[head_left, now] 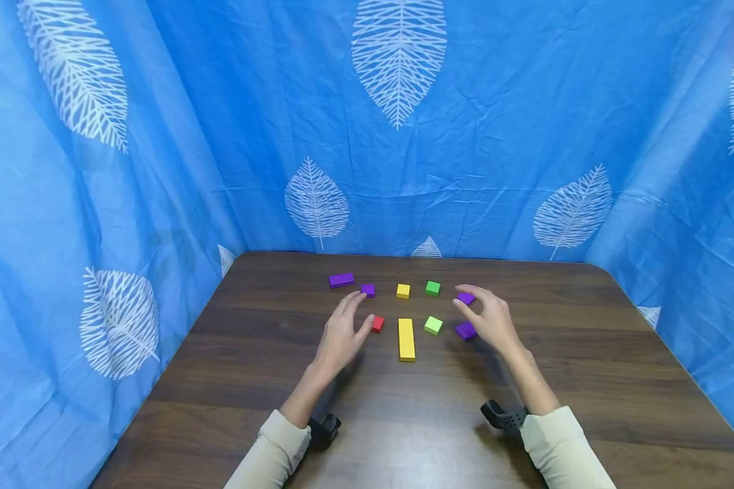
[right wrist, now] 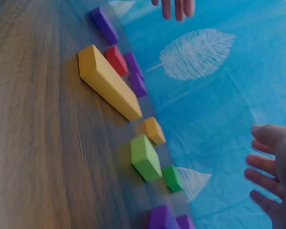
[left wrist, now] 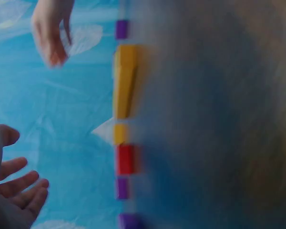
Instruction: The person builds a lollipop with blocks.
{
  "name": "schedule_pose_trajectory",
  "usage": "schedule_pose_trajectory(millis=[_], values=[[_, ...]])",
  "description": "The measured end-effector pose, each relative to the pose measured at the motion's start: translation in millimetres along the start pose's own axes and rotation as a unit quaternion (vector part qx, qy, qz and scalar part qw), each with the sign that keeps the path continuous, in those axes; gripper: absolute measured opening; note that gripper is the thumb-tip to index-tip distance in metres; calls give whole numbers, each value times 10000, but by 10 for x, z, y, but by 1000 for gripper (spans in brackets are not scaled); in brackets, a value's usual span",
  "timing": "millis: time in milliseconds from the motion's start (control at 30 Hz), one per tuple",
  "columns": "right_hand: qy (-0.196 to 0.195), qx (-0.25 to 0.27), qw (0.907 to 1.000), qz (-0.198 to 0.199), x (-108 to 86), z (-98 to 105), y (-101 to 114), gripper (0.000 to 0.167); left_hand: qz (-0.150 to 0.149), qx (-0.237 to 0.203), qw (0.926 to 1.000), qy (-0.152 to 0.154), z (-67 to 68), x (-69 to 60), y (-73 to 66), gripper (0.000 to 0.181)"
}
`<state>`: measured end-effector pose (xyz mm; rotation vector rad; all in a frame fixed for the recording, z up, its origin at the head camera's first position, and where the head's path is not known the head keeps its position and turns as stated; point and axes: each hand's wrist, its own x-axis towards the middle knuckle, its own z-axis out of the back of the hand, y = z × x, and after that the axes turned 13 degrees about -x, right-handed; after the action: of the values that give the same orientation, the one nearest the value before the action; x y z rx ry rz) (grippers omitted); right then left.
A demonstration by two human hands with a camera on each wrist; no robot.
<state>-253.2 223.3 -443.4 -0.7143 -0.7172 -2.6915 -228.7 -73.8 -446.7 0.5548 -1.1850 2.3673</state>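
Note:
My left hand hovers above the table with fingers spread and nothing held. Closest to it are a red block, partly behind the thumb, and a small purple block by the fingertips. On the other side my right hand is raised too, its fingers loosely bent and apart, holding nothing. Two purple blocks lie by it: one between thumb and fingers in the head view, another below the thumb. Both wrist views show these hands off the blocks, the left hand and the right hand.
Between the hands lie a long yellow block, a small yellow block, a green block and a light green block. A longer purple block lies at the back left. Blue leaf-patterned curtain surrounds the dark wooden table.

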Motion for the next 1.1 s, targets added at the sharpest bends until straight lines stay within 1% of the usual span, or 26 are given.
schedule_pose_trajectory(millis=[100, 200, 300, 367, 500, 600, 733, 833, 900, 967, 1100], values=[[-249, 353, 9989, 153, 104, -141, 22, 27, -320, -351, 9987, -173, -154, -14, 23, 38], [-318, 573, 9976, 234, 232, -290, 41, 24, -521, -442, 9976, -139, -279, -32, 61, 33], [-218, 667, 9974, 173, 356, -415, 64, 24, -668, -406, 9969, 126, -379, -55, 87, 31], [-97, 710, 9974, 96, 435, -492, 79, 25, -780, -336, 9957, 369, -429, -68, 92, 31], [161, 619, 9978, 174, 574, -638, 76, 27, -971, -178, 9910, 906, -512, -81, 93, 31], [404, 460, 9978, 269, 648, -752, 60, 27, -1002, -76, 9865, 1291, -565, -97, 94, 32], [892, 145, 9947, 485, 703, -908, 35, 27, -967, 143, 9807, 1691, -622, -138, 114, 33], [1190, -2, 9901, 740, 712, -988, 33, 28, -973, 366, 9763, 1901, -650, -166, 129, 33], [1293, -75, 9876, 886, 714, -1025, 34, 27, -999, 498, 9736, 1990, -663, -172, 131, 33], [1350, -159, 9859, 976, 714, -1045, 37, 27, -1026, 584, 9716, 2049, -671, -173, 130, 32], [1508, -400, 9815, 1107, 714, -1079, 37, 25, -1033, 623, 9707, 2081, -669, -173, 124, 31]])
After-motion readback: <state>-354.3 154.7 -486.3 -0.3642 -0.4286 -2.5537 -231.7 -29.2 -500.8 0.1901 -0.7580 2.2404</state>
